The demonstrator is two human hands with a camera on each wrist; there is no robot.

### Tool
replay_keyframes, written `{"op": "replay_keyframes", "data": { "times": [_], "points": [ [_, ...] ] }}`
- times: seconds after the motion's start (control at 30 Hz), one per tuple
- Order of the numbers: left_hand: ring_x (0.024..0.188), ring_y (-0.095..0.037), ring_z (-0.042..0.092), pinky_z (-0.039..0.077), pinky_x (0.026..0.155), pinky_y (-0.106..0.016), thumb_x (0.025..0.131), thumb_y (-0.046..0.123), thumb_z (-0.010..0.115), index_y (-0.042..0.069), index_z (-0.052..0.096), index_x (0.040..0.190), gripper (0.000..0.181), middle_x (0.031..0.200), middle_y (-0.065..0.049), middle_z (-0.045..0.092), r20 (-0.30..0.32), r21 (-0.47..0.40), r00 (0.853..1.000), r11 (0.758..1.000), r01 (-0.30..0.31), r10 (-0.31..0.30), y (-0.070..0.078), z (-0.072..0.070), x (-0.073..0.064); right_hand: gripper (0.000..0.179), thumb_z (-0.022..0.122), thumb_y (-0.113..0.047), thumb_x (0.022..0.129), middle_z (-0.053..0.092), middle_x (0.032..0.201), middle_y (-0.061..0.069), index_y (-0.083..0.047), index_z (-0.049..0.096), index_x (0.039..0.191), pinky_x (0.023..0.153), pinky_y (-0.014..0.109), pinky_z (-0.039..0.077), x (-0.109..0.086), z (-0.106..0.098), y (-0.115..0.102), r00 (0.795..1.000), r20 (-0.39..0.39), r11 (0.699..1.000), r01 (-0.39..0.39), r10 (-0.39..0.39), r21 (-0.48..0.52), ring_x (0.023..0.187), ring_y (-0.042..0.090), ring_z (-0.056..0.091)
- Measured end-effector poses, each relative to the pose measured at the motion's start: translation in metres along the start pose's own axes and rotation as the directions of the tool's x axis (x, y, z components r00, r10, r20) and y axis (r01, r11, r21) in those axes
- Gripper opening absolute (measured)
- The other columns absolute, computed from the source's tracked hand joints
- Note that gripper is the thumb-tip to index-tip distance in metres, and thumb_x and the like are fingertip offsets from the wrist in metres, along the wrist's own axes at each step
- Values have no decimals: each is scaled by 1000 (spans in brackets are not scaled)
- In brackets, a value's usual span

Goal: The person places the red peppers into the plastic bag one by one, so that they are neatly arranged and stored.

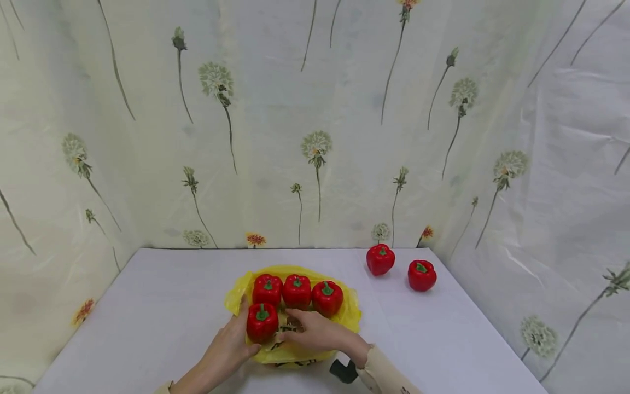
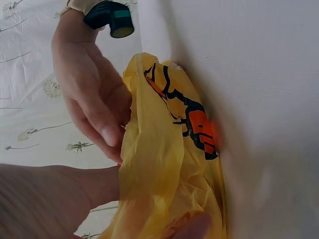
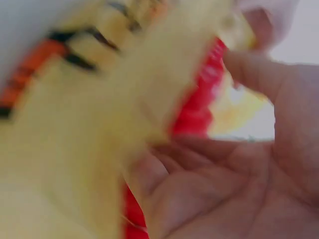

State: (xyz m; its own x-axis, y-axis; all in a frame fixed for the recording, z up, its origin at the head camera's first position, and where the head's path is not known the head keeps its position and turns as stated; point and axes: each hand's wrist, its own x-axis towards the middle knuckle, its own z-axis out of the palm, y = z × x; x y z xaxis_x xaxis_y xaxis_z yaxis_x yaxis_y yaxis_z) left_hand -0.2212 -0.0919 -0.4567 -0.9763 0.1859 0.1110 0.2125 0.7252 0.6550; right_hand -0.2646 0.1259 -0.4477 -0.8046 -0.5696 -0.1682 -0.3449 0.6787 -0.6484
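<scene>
Left hand (image 1: pixel 228 340) curled round near pepper (image 1: pixel 262 325), thumb and fingers on opposite sides, presumably to steady it in the bag (image 1: pixel 351 311). Right hand (image 1: pixel 321 330) loosely cupped just right of it, nothing seen in grasp; likely there to spread the bag's mouth. Three peppers (image 1: pixel 297 293) in a row just beyond both hands, also bagged, perhaps for room. Two loose peppers (image 1: pixel 380 259) well beyond right hand.

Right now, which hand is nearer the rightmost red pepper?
Right. The right hand is left of the rightmost pepper, nearer the camera; the left hand is farther left, around the front pepper.
</scene>
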Motion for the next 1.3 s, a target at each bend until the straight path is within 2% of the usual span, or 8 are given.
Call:
{"op": "replay_keyframes", "data": {
  "times": [0.13, 0.33, 0.43, 0.7, 1.0, 1.3],
  "points": [
    [113, -44, 59, 56, 83, -48, 71, 6, 83, -11, 12, 149, 107, 142, -35, 41, -3, 4, 1000, 1000, 8, -8, 0, 0, -1, 65, 62, -45, 91, 61, 132, 6, -11, 45, 143, 93, 35, 54, -8, -17, -1, 999, 10, 999, 39, -39, 32, 117, 18, 60],
    [112, -45, 59, 56, 81, -47, 69, 5, 84, -12, 13, 149, 108, 140, -35, 43, -16, 12, 1000, 1000, 13, -13, 1, 1, 0, 63, 63, -41, 92, 61, 130, 8, -9, 45, 143, 94, 33, 53, -16, -35, 0, 994, -48, 986, 108, -102, 129, 119, 21, 59],
    [114, -46, 57, 56, 82, -48, 69, 5, 84, -12, 14, 149, 107, 140, -35, 43, -16, 13, 1000, 1000, 18, -17, 2, 1, 0, 63, 64, -42, 91, 61, 131, 8, -9, 46, 142, 94, 33, 53, -19, -39, 3, 992, -75, 980, 116, -105, 160, 119, 20, 59],
    [113, -44, 59, 56, 82, -48, 69, 6, 84, -12, 15, 148, 107, 139, -34, 45, -14, 18, 1000, 1000, 19, -18, 2, 2, 1, 65, 66, -40, 89, 59, 133, 13, -7, 46, 142, 101, 40, 49, -29, -42, 13, 987, -123, 967, 127, -102, 220, 124, 31, 56],
    [115, -43, 58, 53, 87, -51, 69, 8, 85, -11, 15, 149, 107, 142, -33, 43, -2, 37, 999, 998, 47, -47, 3, 3, 2, 68, 69, -42, 87, 58, 135, 13, -5, 48, 140, 100, 43, 49, -41, -49, 26, 979, -185, 973, 121, -84, 194, 124, 31, 56],
    [108, -36, 62, 57, 81, -46, 70, 8, 85, -9, 13, 150, 109, 143, -33, 42, 5, 41, 998, 997, 69, -70, 3, 3, 4, 65, 69, -39, 87, 59, 134, 9, -8, 49, 140, 100, 44, 48, -52, -57, 42, 968, -237, 977, 127, -84, 172, 124, 27, 56]
  ]
}}
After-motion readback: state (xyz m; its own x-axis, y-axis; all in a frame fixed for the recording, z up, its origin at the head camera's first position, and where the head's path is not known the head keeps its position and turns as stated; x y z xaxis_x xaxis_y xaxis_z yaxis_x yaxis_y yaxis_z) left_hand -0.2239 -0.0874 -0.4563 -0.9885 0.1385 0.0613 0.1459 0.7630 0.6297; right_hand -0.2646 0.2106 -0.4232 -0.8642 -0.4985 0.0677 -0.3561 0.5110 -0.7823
